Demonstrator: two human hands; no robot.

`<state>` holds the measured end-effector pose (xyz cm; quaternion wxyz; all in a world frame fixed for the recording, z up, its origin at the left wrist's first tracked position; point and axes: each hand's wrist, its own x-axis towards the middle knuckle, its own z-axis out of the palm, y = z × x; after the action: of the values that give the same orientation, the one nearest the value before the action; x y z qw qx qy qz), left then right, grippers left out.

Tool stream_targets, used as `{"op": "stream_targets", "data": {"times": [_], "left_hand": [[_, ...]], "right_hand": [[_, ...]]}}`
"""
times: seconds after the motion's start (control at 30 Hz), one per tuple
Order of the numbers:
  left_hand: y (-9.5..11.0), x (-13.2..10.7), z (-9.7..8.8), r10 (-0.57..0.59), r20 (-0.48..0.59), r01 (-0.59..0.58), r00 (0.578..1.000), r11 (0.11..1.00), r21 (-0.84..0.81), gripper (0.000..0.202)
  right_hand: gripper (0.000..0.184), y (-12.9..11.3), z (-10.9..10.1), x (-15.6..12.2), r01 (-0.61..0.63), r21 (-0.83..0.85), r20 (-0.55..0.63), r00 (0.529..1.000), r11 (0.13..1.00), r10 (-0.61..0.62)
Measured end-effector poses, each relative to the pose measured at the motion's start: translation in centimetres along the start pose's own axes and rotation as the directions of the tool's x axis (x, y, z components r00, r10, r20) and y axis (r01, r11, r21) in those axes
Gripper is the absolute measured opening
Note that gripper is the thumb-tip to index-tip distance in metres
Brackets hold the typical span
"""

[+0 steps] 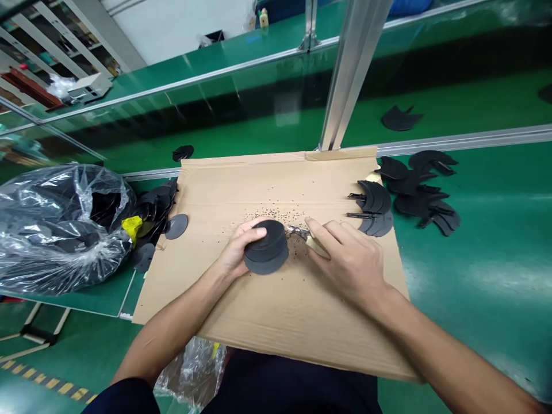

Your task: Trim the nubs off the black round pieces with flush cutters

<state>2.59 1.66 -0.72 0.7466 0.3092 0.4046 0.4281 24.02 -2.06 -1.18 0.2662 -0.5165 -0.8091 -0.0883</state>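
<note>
A stack of black round pads [267, 248] rests on a sheet of brown cardboard [276, 310]. My left hand [239, 247] is wrapped round the stack from the left. My right hand [345, 259] is closed on a small tool with a pale handle [317, 246]; its metal tip [297, 231] points at the stack's right side. Tiny black crumbs [276, 215] lie scattered on the cardboard behind the stack.
A clear plastic bag of black pieces [56, 230] lies at the left, with loose black pads [157, 210] beside it. Cut black fan-shaped pieces [409, 192] are piled at the right. An aluminium post [351, 69] and rail [466, 139] stand behind on the green bench.
</note>
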Motion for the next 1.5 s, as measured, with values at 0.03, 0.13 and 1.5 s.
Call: {"op": "stream_targets", "data": {"times": [0.03, 0.13, 1.5], "left_hand": [[0.1, -0.1, 0.0, -0.016, 0.046, 0.014, 0.999, 0.999, 0.050, 0.030], [0.0, -0.5, 0.4, -0.023, 0.126, 0.006, 0.992, 0.991, 0.134, 0.033], [-1.5, -0.4, -0.4, 0.685, 0.414, -0.785, 0.599, 0.399, 0.474, 0.011]], "right_hand": [[0.026, 0.0, 0.0, 0.0, -0.002, -0.016, -0.004, 1.000, 1.000, 0.002], [0.027, -0.2, 0.2, 0.1, -0.008, -0.046, 0.003, 1.000, 0.999, 0.008], [0.029, -0.9, -0.6, -0.1, 0.237, 0.367, -0.172, 0.968, 0.900, -0.184]]}}
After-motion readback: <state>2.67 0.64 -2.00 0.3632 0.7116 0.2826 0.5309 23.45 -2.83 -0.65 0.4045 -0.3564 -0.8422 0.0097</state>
